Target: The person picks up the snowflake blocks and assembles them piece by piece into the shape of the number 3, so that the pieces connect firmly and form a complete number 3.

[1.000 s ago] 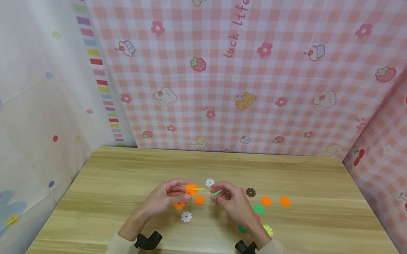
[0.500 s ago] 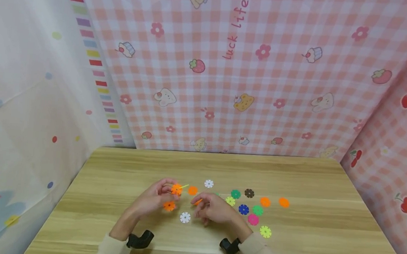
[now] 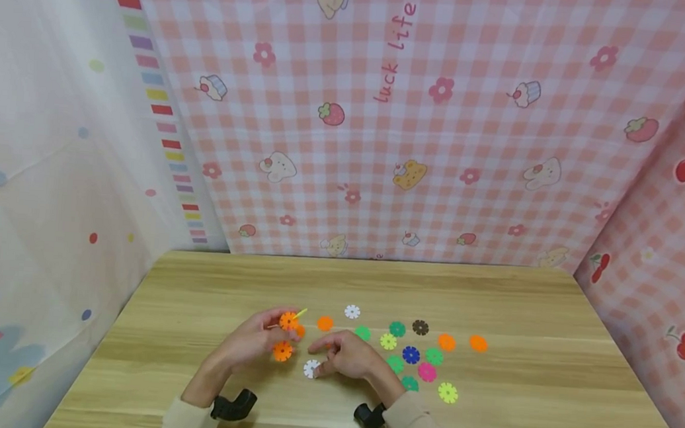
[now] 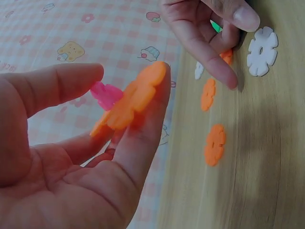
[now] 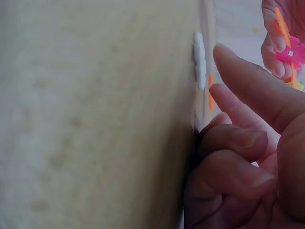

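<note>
My left hand (image 3: 253, 340) pinches a cluster of interlocking notched discs off the table. In the left wrist view, an orange disc (image 4: 136, 98) is joined to a pink disc (image 4: 107, 95), with thumb and fingers at their edges. The right wrist view also shows a yellow piece (image 5: 299, 86) on the cluster. My right hand (image 3: 347, 355) hovers low over the table with index finger and thumb extended and the other fingers curled, holding nothing. Its thumb tip overlaps a white disc (image 3: 310, 369) in the head view. An orange disc (image 4: 226, 56) is partly hidden behind this hand.
Loose discs lie on the wooden table (image 3: 206, 284): a white disc (image 3: 352, 311), an orange disc (image 3: 325, 323), and to the right several more, including a blue disc (image 3: 411, 355) and a brown disc (image 3: 421, 327). A patterned cloth (image 3: 353, 142) hangs behind.
My left hand has moved left with the disc cluster. My right hand has moved left and slightly nearer, to beside the white disc, uncovering coloured discs on the right.
</note>
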`<state>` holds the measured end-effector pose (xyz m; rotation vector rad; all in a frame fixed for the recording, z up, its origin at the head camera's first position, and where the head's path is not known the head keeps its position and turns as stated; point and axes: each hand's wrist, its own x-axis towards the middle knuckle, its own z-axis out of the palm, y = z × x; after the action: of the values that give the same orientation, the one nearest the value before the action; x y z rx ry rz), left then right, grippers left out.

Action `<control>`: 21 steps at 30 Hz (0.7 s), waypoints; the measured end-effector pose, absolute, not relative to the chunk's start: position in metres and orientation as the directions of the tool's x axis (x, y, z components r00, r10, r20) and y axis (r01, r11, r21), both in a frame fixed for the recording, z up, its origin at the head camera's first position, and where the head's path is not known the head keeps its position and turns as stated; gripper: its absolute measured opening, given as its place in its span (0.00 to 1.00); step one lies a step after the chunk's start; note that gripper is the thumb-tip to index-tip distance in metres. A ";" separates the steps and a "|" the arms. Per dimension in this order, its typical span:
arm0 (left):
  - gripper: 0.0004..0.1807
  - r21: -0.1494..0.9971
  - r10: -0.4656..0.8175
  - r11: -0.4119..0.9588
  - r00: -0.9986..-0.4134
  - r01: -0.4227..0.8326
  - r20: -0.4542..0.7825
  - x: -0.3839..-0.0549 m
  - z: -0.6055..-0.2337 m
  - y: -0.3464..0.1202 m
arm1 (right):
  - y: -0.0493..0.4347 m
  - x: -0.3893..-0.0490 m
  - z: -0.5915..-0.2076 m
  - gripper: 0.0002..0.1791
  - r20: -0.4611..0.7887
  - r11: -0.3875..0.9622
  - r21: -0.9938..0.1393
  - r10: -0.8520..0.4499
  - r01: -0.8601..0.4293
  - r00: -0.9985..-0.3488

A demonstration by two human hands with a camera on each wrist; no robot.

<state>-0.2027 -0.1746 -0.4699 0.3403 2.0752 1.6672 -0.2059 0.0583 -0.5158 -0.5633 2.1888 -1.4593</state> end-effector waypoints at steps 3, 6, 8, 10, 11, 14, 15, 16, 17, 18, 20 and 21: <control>0.31 0.970 0.449 0.218 -0.871 -0.110 -0.200 -0.203 -0.470 -0.174 | 0.057 -0.206 -0.516 0.19 -0.135 0.387 -0.915 -0.559 -0.114 -0.818; 0.29 0.969 0.430 0.212 -0.879 -0.123 -0.206 -0.203 -0.471 -0.173 | 0.057 -0.205 -0.517 0.18 -0.129 0.404 -0.905 -0.556 -0.131 -0.821; 0.28 0.970 0.423 0.209 -0.883 -0.125 -0.205 -0.203 -0.472 -0.173 | 0.056 -0.204 -0.518 0.17 -0.124 0.410 -0.901 -0.553 -0.140 -0.824; 0.27 0.970 0.419 0.208 -0.885 -0.123 -0.202 -0.202 -0.472 -0.173 | 0.056 -0.203 -0.518 0.15 -0.117 0.416 -0.897 -0.551 -0.150 -0.826; 0.26 0.971 0.418 0.204 -0.886 -0.123 -0.200 -0.202 -0.472 -0.172 | 0.057 -0.203 -0.518 0.15 -0.115 0.421 -0.894 -0.548 -0.154 -0.828; 0.27 0.971 0.404 0.196 -0.892 -0.134 -0.204 -0.203 -0.470 -0.170 | 0.057 -0.203 -0.517 0.13 -0.106 0.442 -0.880 -0.538 -0.173 -0.836; 0.27 0.971 0.396 0.193 -0.895 -0.139 -0.207 -0.203 -0.470 -0.170 | 0.057 -0.203 -0.516 0.13 -0.105 0.450 -0.876 -0.532 -0.175 -0.840; 0.27 0.972 0.389 0.187 -0.897 -0.144 -0.208 -0.204 -0.469 -0.168 | 0.057 -0.203 -0.516 0.14 -0.106 0.457 -0.872 -0.525 -0.175 -0.845; 0.27 0.972 0.381 0.184 -0.901 -0.148 -0.209 -0.204 -0.468 -0.167 | 0.057 -0.202 -0.515 0.14 -0.108 0.466 -0.868 -0.517 -0.173 -0.849; 0.27 0.972 0.370 0.181 -0.905 -0.152 -0.211 -0.203 -0.468 -0.166 | 0.057 -0.200 -0.514 0.15 -0.109 0.478 -0.861 -0.510 -0.176 -0.853; 0.27 0.971 0.345 0.182 -0.914 -0.158 -0.213 -0.203 -0.468 -0.163 | 0.055 -0.198 -0.512 0.16 -0.109 0.504 -0.843 -0.499 -0.186 -0.860; 0.27 0.970 0.333 0.182 -0.918 -0.161 -0.215 -0.203 -0.467 -0.162 | 0.053 -0.197 -0.510 0.16 -0.105 0.516 -0.834 -0.496 -0.196 -0.862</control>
<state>-0.2032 -0.1622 -0.4674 0.1617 2.0863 1.7868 -0.1966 0.0533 -0.5103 -0.5762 2.4305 -1.2760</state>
